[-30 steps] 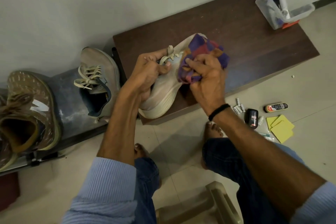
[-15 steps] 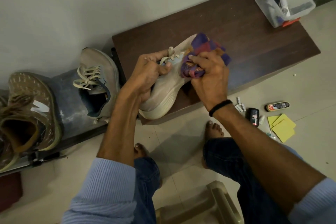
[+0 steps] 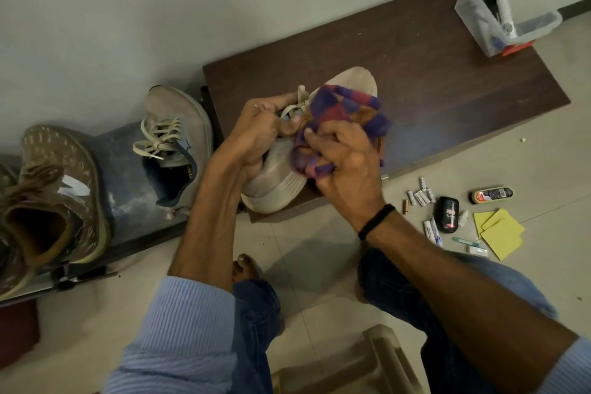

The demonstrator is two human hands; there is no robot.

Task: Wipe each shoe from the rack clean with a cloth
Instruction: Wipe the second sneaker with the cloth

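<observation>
Head view: a person crouched over the dark desk (image 3: 431, 73), both hands busy on one cream shoe (image 3: 278, 182).
Left hand (image 3: 256, 131): fingers curled tight round the lace area, thumb laid across the laces, bracing the shoe.
Right hand (image 3: 345, 169): fingers closed round a bunched purple-and-red cloth (image 3: 345, 105), which was pressed against the side of the upper.
Shoe position: at the desk's near-left corner, toe aimed at the wall, heel hanging past the near edge. Whether it rested on the desk or was held just above it, I could not tell.
Rack (image 3: 128, 169): just left of the desk, where a grey laced shoe (image 3: 179, 125) and a brown shoe (image 3: 57, 176) sat waiting, apart from both hands.
Floor: a polish tin (image 3: 491, 195) and yellow pads (image 3: 500, 230) lay scattered by the right knee.
Step in hand: by my read, mid-wipe on the cream shoe, the cloth working its side and toe.
Next move: it looked to call for firm strokes along the ribbed sole edge, with the left hand turning the shoe to bring up the unwiped side, before any swap for a shoe off the rack.
</observation>
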